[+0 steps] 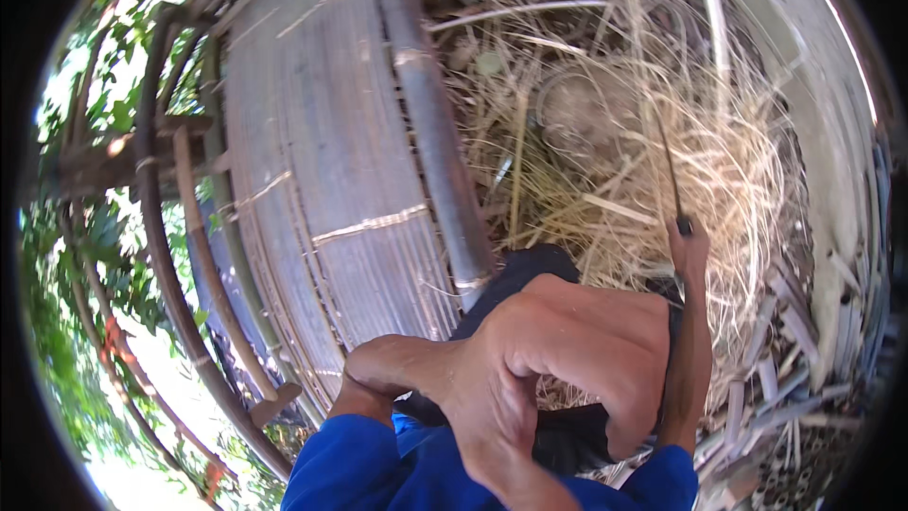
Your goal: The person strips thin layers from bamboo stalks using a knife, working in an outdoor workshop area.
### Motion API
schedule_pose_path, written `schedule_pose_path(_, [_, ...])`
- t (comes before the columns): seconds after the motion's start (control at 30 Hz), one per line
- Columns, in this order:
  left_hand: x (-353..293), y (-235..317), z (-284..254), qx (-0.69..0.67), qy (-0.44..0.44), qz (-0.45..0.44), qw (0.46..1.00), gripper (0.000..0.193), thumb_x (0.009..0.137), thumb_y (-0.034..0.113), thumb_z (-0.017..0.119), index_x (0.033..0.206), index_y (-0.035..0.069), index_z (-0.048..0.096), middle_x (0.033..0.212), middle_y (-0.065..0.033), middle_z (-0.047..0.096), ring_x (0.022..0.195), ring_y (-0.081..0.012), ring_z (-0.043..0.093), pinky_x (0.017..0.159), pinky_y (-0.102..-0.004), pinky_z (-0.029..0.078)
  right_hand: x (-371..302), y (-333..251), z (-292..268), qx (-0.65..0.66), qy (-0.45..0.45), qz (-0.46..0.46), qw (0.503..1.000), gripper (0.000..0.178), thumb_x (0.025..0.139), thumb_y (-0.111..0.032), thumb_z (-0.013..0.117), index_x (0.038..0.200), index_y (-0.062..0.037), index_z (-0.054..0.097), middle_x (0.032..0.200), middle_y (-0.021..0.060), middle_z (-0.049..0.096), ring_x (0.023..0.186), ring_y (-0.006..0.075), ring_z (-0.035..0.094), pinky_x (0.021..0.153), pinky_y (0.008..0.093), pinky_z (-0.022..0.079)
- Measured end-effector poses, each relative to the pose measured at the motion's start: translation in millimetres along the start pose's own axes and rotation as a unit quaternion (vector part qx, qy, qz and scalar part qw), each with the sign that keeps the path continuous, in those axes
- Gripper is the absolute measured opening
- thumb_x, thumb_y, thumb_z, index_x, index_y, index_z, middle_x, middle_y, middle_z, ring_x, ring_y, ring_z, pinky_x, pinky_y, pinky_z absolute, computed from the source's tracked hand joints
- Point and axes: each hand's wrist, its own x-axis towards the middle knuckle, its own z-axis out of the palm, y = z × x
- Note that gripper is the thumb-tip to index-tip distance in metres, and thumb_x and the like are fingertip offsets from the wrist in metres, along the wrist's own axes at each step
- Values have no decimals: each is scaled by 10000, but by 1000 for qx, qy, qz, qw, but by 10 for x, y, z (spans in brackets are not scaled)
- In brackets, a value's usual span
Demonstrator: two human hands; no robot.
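Observation:
Large and close, my left hand (558, 331) crosses in front of my body with its back showing. Its fingers bend loosely to the right, the thumb stands apart toward the lower edge, and I see nothing held in it. Further off on the right, my right hand (689, 246) is closed around the dark handle of a knife (672, 166). The long thin blade points away from me, seen nearly edge-on over a heap of pale straw-like strips (728, 156). A rounded brown block or stump (586, 114) lies partly covered among the strips; its kind is unclear.
A bamboo-slat platform (322, 132) with a thick bamboo pole (440, 132) along its edge stands to the left. Beyond it is a curved-looking pole railing (156, 199) with leaves. A pale wall edge (813, 132) and cut bamboo pieces (771, 369) are on the right.

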Motion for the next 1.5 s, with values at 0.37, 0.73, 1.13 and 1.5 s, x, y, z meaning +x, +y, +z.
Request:
schedule_pose_path(0.37, [-1619, 759, -910, 509, 375, -268, 727, 132, 929, 114, 744, 869, 1, 712, 762, -19, 666, 723, -85, 611, 691, -251, 507, -985, 870, -396, -75, 197, 105, 972, 504, 941, -414, 682, 1171, 35, 670, 918, 175, 729, 801, 278, 699, 769, 409, 545])
schedule_pose_path(0.73, [-1553, 437, -956, 560, 326, -210, 732, 238, 947, 171, 737, 787, 16, 652, 651, 20, 585, 626, -57, 517, 599, -223, 389, -1354, 647, -571, 66, 16, 299, 952, 450, 859, -399, 751, 994, 27, 707, 715, 140, 700, 645, 238, 693, 679, 395, 551])
schedule_pose_path(1.13, [-258, -1215, -1695, 632, 65, -208, 743, 114, 842, 18, 784, 818, -13, 677, 760, -98, 645, 637, -169, 578, 596, -305, 455, 1410, 234, -1118, -41, 132, 186, 973, 518, 770, -423, 789, 1024, 19, 699, 841, 157, 724, 756, 267, 686, 742, 401, 539])
schedule_pose_path(1.5, [-169, -1969, -1512, 619, 179, -277, 713, 115, 855, 31, 775, 821, -12, 675, 715, -95, 616, 603, -168, 556, 555, -311, 428, 3842, 332, -785, -155, 138, 64, 976, 610, 729, -463, 851, 969, 61, 649, 912, 261, 715, 864, 398, 712, 773, 449, 567])
